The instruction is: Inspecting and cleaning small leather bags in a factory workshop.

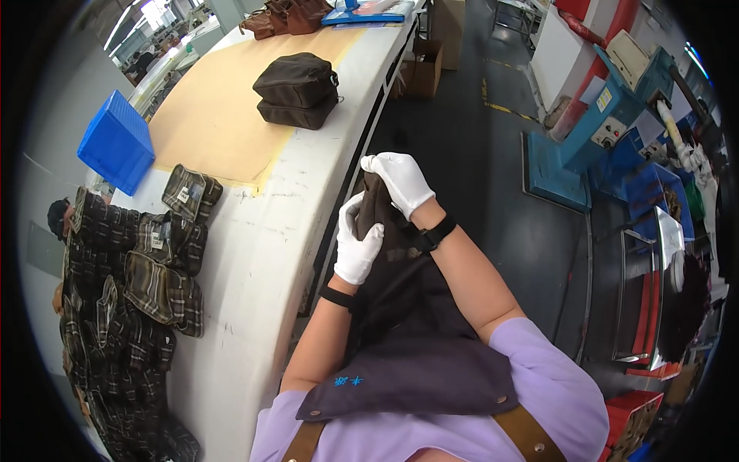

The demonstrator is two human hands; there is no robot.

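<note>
In front of my apron, beside the table edge, both white-gloved hands hold a dark brown bag-like piece (372, 206). My left hand (358, 242) is closed on its near left side, thumb toward me. My right hand (401, 183) grips its upper end, with the fingers bent over the top. Much of the piece is hidden by the gloves, and its lower part blends into the dark apron (408, 362). On the table ahead, two dark brown zip bags (296, 91) lie stacked, apart from my hands.
The long white table (239, 308) bears tan paper (223, 100), a blue bin (119, 142), plaid bags (165, 285) and reddish-brown bags (289, 17). A person is partly visible behind the plaid pile. A blue machine (585, 131) and a metal-framed cart (643, 292) stand right.
</note>
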